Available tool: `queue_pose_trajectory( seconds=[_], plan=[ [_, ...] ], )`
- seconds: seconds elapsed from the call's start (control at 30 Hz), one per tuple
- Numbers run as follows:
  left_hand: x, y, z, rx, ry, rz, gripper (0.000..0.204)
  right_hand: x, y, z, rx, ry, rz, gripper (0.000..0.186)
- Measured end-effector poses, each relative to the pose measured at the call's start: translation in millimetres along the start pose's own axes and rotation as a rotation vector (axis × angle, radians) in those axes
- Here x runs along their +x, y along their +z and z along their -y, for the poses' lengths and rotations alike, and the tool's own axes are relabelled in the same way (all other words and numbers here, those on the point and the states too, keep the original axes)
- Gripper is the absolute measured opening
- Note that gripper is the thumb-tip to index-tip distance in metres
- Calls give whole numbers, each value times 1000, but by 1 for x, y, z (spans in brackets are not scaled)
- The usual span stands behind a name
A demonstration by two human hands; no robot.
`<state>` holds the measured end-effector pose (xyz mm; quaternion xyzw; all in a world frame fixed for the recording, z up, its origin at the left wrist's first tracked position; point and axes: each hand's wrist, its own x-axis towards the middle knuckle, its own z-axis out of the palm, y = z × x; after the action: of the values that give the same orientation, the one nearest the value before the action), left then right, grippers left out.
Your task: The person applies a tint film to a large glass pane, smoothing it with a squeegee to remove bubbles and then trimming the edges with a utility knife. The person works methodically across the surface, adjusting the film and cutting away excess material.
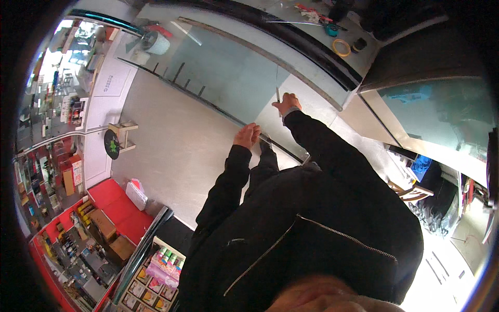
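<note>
My right hand (288,104) is closed round a slim knife (278,95), its narrow light blade pointing away from me. It is over the pale part of a long worktop (299,92). Just beyond the blade, a greenish translucent sheet (218,70) covers much of the worktop. My left hand (247,136) is at the worktop's dark near edge, lower and to the left of my right hand. Its fingers are drawn together in a pinch; what lies between them, if anything, I cannot make out.
A yellow tape roll (341,48) and small tools lie on the far shelf. A white bucket (156,42) stands at the worktop's left end. On the floor at left is a small stool (123,136). Packed shelves and a red couch-like surface (117,208) are further left.
</note>
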<state>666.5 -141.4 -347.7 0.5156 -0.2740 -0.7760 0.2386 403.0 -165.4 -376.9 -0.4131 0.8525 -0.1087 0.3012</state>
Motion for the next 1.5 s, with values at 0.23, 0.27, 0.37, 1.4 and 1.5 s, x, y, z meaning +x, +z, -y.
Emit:
queue_pose_trajectory(
  seconds=[0.23, 0.27, 0.37, 1.4, 1.5],
  plan=[
    [-15, -62, -23, -17, 35, -124, 31, 25, 33, -9, -95, 189, 0, 32],
    [-12, -68, -20, -13, -22, -156, 28, 31, 39, -17, -116, 210, -15, 31],
    [7, -80, -14, -22, 34, 90, 23, 33, 56, -30, -868, -234, 169, 21],
    [-170, 673, -160, 1105, 2056, 249, 54, -259, -644, -236, -290, -866, -1509, 36],
    [-168, 698, -178, 1162, 2100, 140, 62, -251, -660, -237, -404, -801, -1554, 39]
  ],
)
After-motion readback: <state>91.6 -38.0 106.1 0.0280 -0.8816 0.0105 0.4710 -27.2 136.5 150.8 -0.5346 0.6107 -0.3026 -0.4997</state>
